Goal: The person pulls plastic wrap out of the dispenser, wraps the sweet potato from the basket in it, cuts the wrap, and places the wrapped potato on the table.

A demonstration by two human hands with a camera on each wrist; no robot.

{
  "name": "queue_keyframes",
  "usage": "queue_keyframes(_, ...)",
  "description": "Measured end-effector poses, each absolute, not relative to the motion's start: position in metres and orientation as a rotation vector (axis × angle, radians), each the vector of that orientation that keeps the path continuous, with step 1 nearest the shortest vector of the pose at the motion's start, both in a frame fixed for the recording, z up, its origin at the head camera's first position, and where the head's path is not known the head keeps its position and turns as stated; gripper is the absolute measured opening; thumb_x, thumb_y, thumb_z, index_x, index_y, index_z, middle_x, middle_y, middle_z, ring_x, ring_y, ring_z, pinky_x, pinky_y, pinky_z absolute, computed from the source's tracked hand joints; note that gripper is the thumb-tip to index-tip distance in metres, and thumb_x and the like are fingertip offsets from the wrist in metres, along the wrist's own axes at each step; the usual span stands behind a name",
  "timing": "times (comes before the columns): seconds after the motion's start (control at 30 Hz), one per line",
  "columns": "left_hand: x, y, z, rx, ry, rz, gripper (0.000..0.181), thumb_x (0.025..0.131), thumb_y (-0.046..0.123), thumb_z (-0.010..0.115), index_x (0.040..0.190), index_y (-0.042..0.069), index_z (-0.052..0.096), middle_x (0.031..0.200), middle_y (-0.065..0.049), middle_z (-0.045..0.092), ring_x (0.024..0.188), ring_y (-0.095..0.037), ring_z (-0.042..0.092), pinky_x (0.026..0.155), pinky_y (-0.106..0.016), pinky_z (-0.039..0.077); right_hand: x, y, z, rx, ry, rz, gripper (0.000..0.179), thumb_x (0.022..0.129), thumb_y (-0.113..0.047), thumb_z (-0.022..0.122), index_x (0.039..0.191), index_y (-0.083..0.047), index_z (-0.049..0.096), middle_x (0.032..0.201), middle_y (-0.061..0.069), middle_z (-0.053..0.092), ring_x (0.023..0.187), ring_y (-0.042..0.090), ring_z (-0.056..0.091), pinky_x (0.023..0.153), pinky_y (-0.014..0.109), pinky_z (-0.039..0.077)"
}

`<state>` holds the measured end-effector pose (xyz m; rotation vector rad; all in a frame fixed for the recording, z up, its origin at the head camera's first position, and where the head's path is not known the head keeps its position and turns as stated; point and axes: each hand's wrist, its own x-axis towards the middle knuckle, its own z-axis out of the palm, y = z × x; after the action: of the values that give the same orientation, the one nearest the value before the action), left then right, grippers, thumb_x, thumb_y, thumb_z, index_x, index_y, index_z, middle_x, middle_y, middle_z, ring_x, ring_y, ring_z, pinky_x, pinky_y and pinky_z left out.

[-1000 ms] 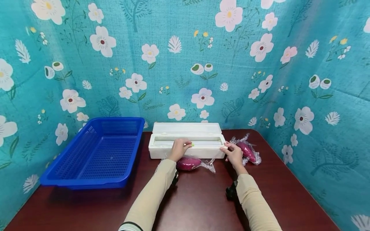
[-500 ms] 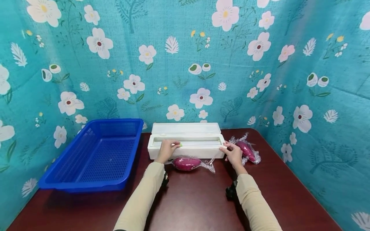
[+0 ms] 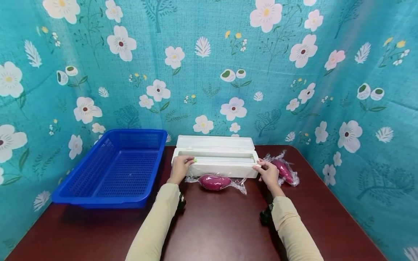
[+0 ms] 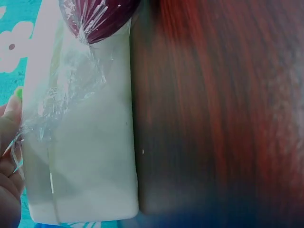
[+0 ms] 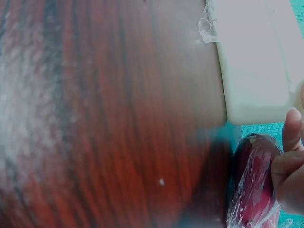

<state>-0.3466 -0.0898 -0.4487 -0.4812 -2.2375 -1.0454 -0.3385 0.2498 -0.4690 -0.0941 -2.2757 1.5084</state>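
Note:
A long white cling film dispenser box (image 3: 225,170) lies on the table with its lid (image 3: 215,142) raised at the back. At its front left rim my left hand (image 3: 179,169) pinches a small green slide cutter (image 3: 195,160). My right hand (image 3: 269,174) holds the box's front right corner between thumb and fingers. Just before the box lies an oblong reddish-purple vegetable (image 3: 213,182) in clear film with twisted ends; its exact kind is unclear. In the left wrist view, its crumpled film (image 4: 71,90) lies against the box's front. A second wrapped vegetable (image 3: 283,171) is beside my right hand.
A blue plastic basket (image 3: 143,192) with perforated sides stands on the left of the dark red wooden table (image 3: 225,224). A teal flowered cloth (image 3: 209,72) hangs behind the table and along its sides.
My left hand has slid leftward along the box's front rim with the green cutter, to near the left end. My right hand keeps its hold on the right corner. The head view has shifted slightly.

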Motion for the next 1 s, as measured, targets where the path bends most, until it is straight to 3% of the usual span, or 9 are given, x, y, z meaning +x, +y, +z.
queue_keyframes(0.17, -0.346, -0.091, -0.450, -0.399, -2.233, -1.135, 0.011, 0.071, 0.004, 0.073, 0.080, -0.001, 0.070, 0.077, -0.011, 0.067, 0.074, -0.024, 0.064, 0.069, -0.036, 0.049, -0.339, 0.248, -0.469, -0.076, -2.274, 1.528, 0.031, 0.074, -0.015, 0.073, 0.097, 0.005, 0.064, 0.118, 0.018, 0.054, 0.033, 0.012, 0.045, 0.034, 0.025, 0.041)
queue_keyframes(0.4, -0.342, -0.078, -0.453, -0.242, -2.238, -1.059, 0.023, 0.067, 0.024, 0.077, 0.070, 0.004, 0.067, 0.070, -0.007, 0.064, 0.072, -0.024, 0.058, 0.069, -0.037, 0.045, -0.338, 0.250, -0.469, -0.068, -2.251, 1.548, 0.029, 0.074, -0.011, 0.073, 0.096, 0.006, 0.063, 0.116, 0.018, 0.056, 0.031, 0.011, 0.044, 0.033, 0.024, 0.040)
queue_keyframes(0.53, -0.342, -0.073, -0.454, -0.169, -2.229, -0.892, 0.023, 0.066, 0.024, 0.076, 0.075, 0.005, 0.068, 0.076, -0.009, 0.065, 0.085, -0.026, 0.055, 0.090, -0.053, 0.030, -0.337, 0.251, -0.469, -0.063, -2.244, 1.561, 0.029, 0.075, -0.011, 0.072, 0.096, 0.006, 0.063, 0.116, 0.017, 0.056, 0.031, 0.010, 0.043, 0.033, 0.024, 0.040)
queue_keyframes(0.6, -0.341, -0.074, -0.454, -0.132, -2.248, -0.859, 0.026, 0.066, 0.025, 0.075, 0.082, 0.005, 0.070, 0.082, -0.010, 0.065, 0.093, -0.028, 0.053, 0.092, -0.063, 0.017, -0.336, 0.250, -0.469, -0.073, -2.236, 1.565, 0.029, 0.074, -0.010, 0.072, 0.096, 0.006, 0.064, 0.115, 0.017, 0.056, 0.031, 0.010, 0.042, 0.033, 0.023, 0.039)
queue_keyframes(0.67, -0.340, -0.074, -0.454, -0.103, -2.267, -0.871, 0.027, 0.067, 0.024, 0.074, 0.087, 0.006, 0.071, 0.087, -0.011, 0.066, 0.095, -0.029, 0.053, 0.090, -0.067, 0.013, -0.336, 0.250, -0.470, -0.080, -2.241, 1.568, 0.029, 0.074, -0.011, 0.072, 0.096, 0.006, 0.064, 0.116, 0.017, 0.056, 0.031, 0.009, 0.042, 0.033, 0.023, 0.039)
queue_keyframes(0.87, -0.340, -0.081, -0.454, -0.186, -2.250, -0.853, 0.014, 0.069, 0.009, 0.067, 0.081, 0.003, 0.072, 0.078, -0.011, 0.067, 0.077, -0.029, 0.060, 0.073, -0.048, 0.034, -0.337, 0.250, -0.472, -0.064, -2.240, 1.580, 0.029, 0.074, -0.012, 0.072, 0.096, 0.006, 0.063, 0.116, 0.017, 0.056, 0.031, 0.009, 0.043, 0.033, 0.025, 0.040)
queue_keyframes(1.0, -0.343, -0.090, -0.455, -0.284, -2.194, -0.839, 0.010, 0.070, 0.000, 0.064, 0.077, 0.000, 0.072, 0.073, -0.012, 0.067, 0.071, -0.028, 0.063, 0.069, -0.038, 0.045, -0.339, 0.253, -0.470, -0.054, -2.221, 1.579, 0.028, 0.074, -0.010, 0.072, 0.095, 0.007, 0.063, 0.115, 0.017, 0.056, 0.031, 0.009, 0.042, 0.032, 0.024, 0.039)
